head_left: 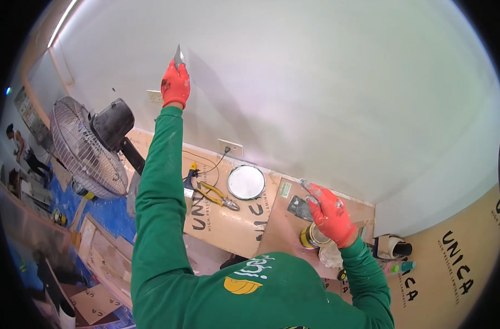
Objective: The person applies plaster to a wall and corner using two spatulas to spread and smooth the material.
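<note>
- The left hand [176,85], in an orange glove, is raised at 11 o'clock and closed around the handle of a putty knife [178,55], whose blade tip meets the pale wall [315,82].
- The step in hand looks like spreading or smoothing filler on that wall. To do it well, I would keep the blade at a shallow tilt, press evenly across its whole edge and draw it in one long pass, so no ridge is left at either corner.
- The right hand [331,213], also gloved in orange, sits at 4 o'clock with its fingers curled shut on a second, smaller scraper [303,184]. Only the tip of its blade shows past the glove.
- Just under that hand stands a small open tin [311,237] with a yellow band, and a dark flat plate [299,207] lies beside it at its 10 o'clock. Both rest on cardboard sheeting [233,225] along the foot of the wall.
- Reloading from the tin should be sparing, I judge, since an overloaded blade drips.
- On the same sheeting, at 7 o'clock from the wall socket [229,147], lie yellow-handled pliers [217,196] and a round white lid [246,182].
- A pedestal fan [88,148] stands at 9 o'clock, well apart from both hands.
</note>
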The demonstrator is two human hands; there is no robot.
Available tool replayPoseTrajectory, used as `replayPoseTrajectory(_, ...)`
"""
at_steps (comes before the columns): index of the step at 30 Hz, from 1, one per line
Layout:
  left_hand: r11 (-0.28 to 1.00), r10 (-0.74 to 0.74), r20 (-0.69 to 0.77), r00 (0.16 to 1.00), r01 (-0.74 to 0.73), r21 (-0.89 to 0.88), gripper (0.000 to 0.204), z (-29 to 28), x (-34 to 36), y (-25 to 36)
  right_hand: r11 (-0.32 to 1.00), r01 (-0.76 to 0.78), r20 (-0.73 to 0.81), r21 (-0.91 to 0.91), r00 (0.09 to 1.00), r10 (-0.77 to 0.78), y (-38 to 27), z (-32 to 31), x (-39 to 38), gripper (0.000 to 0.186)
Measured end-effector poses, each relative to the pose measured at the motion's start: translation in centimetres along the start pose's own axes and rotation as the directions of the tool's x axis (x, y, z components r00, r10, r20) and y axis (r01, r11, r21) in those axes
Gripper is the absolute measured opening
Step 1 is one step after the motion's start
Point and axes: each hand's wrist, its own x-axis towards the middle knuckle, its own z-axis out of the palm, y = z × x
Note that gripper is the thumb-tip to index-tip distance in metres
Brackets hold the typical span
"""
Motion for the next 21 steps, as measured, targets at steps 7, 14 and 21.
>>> replayPoseTrajectory(7, 0.975, 0.105, 0.089, 0.990, -0.121, 0.188, 0.046, 5.2, -2.5, 2.9, 0.997, 0.005, -0.034, 0.081, 0.999, -0.002, 0.3, 1.9, 0.1, 0.033)
replayPoseTrajectory(14, 0.991, -0.044, 0.014, 0.999, 0.042, 0.123, 0.048, 1.6, 3.2, -2.8, 0.977, -0.146, 0.012, 0.153, 0.989, 0.146, 1.7, 1.7, -0.9, 0.032)
replayPoseTrajectory(21, 0.978, 0.103, 0.033, 0.994, -0.107, 0.182, 0.046, 3.5, 1.4, 0.8, 0.965, -0.139, 0.008, 0.222, 0.990, 0.141, 3.1, 1.9, -1.6, 0.031)
